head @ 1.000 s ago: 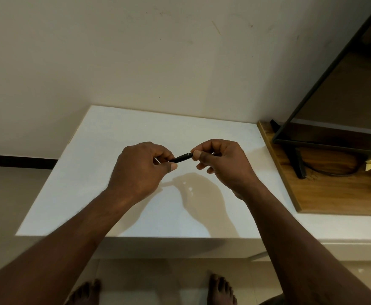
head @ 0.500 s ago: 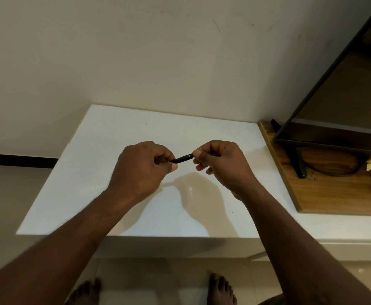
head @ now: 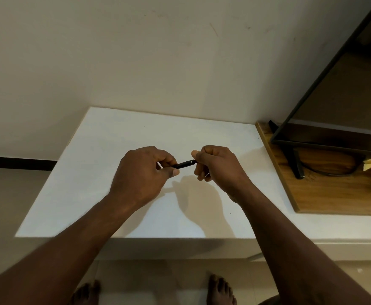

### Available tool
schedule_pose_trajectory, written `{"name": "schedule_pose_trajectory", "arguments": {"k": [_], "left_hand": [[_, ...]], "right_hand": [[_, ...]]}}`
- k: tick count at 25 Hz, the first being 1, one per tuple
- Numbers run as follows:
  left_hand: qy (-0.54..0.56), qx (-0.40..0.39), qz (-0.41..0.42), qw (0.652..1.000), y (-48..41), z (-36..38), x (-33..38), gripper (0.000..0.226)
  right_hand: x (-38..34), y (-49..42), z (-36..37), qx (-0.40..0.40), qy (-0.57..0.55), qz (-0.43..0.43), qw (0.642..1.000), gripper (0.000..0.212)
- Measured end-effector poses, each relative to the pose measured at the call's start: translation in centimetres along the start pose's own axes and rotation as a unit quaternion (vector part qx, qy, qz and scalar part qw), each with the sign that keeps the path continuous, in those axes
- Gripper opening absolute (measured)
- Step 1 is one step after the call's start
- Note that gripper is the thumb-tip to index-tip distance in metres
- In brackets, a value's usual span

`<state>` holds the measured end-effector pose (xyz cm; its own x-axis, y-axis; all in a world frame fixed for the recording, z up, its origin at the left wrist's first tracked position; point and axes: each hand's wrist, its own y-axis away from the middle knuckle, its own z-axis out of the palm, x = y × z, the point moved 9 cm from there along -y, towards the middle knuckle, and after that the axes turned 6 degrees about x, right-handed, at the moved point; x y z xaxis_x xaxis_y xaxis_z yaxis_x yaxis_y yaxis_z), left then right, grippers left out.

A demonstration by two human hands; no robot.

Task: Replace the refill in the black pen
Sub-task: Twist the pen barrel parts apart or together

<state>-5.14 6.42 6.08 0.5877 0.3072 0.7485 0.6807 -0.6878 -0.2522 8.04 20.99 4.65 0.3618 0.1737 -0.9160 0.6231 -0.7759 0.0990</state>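
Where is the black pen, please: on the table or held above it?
Held above it: left hand and right hand hold the black pen by its ends over the table.

We hold the pen [head: 183, 165] above the middle of the desk [head: 114, 150], left hand [head: 142, 172] on its left end, right hand [head: 219, 168] on its right end. Right of them a wooden board [head: 334, 194] lies on the desk and carries a screen [head: 334, 95]. The wall [head: 136, 62] stands behind the desk; our feet [head: 221, 289] are on the floor [head: 158, 282] in front.

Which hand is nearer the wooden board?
The right hand, gripping one end of the black pen; the left hand grips the other end, farther from the wooden board.
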Motion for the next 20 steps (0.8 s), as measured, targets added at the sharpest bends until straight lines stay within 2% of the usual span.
{"name": "schedule_pose_trajectory", "arguments": {"k": [3,7,9,16,20], "left_hand": [[0.016,0.017,-0.024,0.999,-0.31,-0.31,-0.43,0.005],[0.021,0.023,-0.035,0.999,-0.45,-0.5,-0.82,0.005],[0.014,0.018,-0.029,0.999,-0.42,-0.4,-0.63,0.005],[0.011,0.011,-0.013,1.0,-0.32,-0.43,-0.29,0.005],[0.022,0.016,-0.017,0.999,-0.4,-0.38,-0.26,0.005]], "right_hand": [[-0.32,-0.01,-0.44,-0.003,-0.024,0.005,1.0,0.043],[-0.72,-0.14,-0.67,0.002,-0.049,-0.022,0.999,0.013],[-0.79,-0.15,-0.61,0.009,-0.036,-0.036,0.999,0.009],[-0.03,-0.12,-0.24,0.022,-0.028,-0.002,0.999,0.035],[-0.42,-0.27,-0.67,0.026,-0.039,-0.011,0.999,0.033]]}}
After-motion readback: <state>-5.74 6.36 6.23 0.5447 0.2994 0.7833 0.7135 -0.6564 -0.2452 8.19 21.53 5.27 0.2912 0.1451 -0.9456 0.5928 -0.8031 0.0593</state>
